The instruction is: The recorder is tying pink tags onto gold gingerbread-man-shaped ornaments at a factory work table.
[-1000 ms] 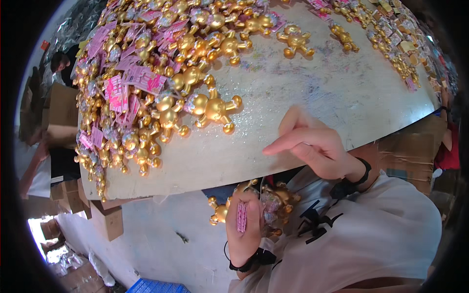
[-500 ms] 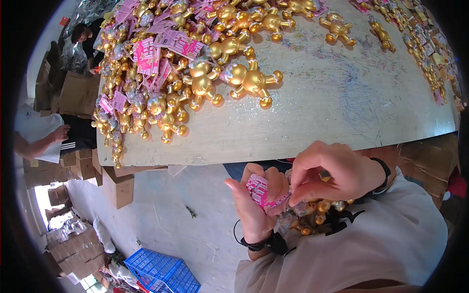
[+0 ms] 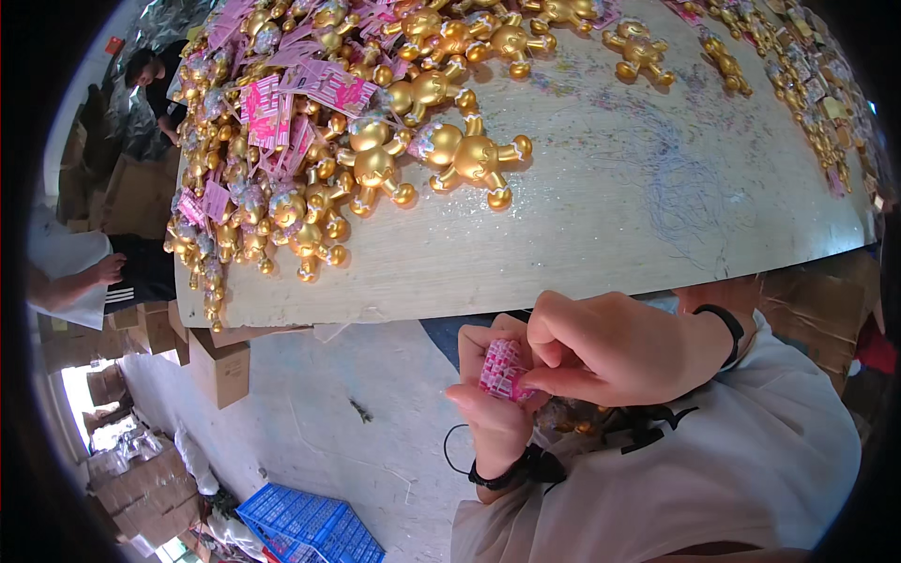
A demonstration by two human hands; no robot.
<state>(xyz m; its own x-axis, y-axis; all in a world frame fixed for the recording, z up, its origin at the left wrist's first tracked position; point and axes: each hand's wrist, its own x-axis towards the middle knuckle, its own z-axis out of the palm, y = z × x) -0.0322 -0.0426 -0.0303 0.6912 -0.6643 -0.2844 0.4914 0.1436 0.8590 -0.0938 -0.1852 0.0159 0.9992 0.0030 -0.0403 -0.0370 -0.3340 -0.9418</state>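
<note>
At the far left another person's hand (image 3: 111,269) rests by stacked brown cardboard boxes (image 3: 141,483), whose contents are hidden. A blue plastic crate (image 3: 305,525) stands on the grey floor (image 3: 310,413) below; what it holds cannot be made out. Above, a pale wooden surface (image 3: 601,216) carries a heap of gold figurines (image 3: 300,188) mixed with pink rectangular tags (image 3: 330,89), most lying flat or slanted among the toys; one larger gold figurine (image 3: 469,159) lies at the heap's right edge, on bare wood. Below the surface's near edge, the left hand (image 3: 493,413), palm up with fingers curled, supports a small pink patterned tag (image 3: 504,371). The right hand (image 3: 610,347) closes over it from the right, thumb and fingers pinching the tag's edge. Beneath both hands a gold figurine in the lap (image 3: 568,418) is partly hidden against the white shirt (image 3: 732,469). More gold pieces and tags (image 3: 817,103) line the surface's right rim.
</note>
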